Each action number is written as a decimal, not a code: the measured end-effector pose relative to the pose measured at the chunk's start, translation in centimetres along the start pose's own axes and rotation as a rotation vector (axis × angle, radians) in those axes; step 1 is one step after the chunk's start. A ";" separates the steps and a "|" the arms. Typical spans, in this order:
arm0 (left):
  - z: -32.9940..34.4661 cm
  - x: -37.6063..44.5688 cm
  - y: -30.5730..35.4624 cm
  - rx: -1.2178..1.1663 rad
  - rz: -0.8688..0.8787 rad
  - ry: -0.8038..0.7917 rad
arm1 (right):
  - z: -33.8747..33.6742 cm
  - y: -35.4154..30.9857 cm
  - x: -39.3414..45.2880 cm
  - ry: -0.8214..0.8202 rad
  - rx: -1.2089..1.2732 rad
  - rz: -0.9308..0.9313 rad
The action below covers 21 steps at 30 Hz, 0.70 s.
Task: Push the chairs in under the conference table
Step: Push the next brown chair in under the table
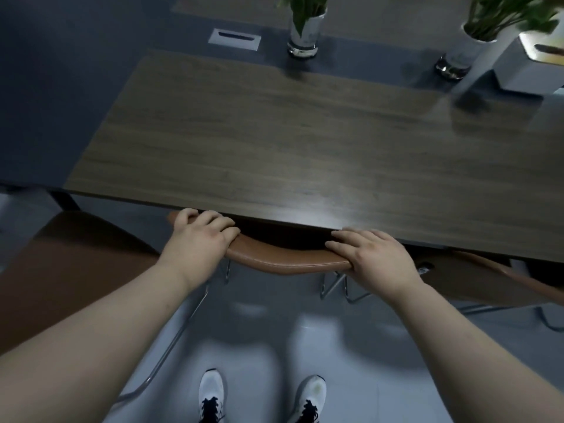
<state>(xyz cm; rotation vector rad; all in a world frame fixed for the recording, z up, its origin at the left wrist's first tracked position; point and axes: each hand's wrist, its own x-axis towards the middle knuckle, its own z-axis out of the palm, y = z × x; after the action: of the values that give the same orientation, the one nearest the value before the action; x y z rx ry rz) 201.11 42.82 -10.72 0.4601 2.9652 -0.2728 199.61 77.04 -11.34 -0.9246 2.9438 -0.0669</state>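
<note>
A brown chair's curved backrest [283,259] sits right at the near edge of the wood-topped conference table [274,141], its seat hidden under the tabletop. My left hand [203,236] grips the backrest's left end, fingers curled over the top. On the backrest's right end my right hand [370,254] holds on the same way. Chrome legs [332,285] show below the backrest.
Another brown chair [70,264] stands out from the table at the left, and a third [488,282] at the right. On the table's far side are two glass vases with plants [303,35] [457,56], a grey box [525,65] and a cable hatch [235,36]. My white shoes [259,395] stand on grey floor.
</note>
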 end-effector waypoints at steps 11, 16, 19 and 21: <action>-2.5 0.6 0.1 -0.095 -0.033 -0.219 | -1.6 -0.1 1.6 -0.240 -0.049 0.069; -6.8 -6.5 -1.5 -0.218 -0.127 -0.136 | -5.2 -2.6 4.5 -0.736 -0.038 0.158; -8.2 -12.8 -4.8 -0.165 -0.192 -0.230 | -8.0 -8.1 7.9 -0.677 0.093 0.089; -9.3 -17.5 -7.5 -0.138 -0.278 -0.273 | -9.8 -13.8 10.0 -0.566 0.186 -0.063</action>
<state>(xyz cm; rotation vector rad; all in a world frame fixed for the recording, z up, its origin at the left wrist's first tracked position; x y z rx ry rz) 214.38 32.57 2.25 -0.0082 2.7478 -0.1415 198.64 60.20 -1.19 -0.8399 2.3451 -0.0672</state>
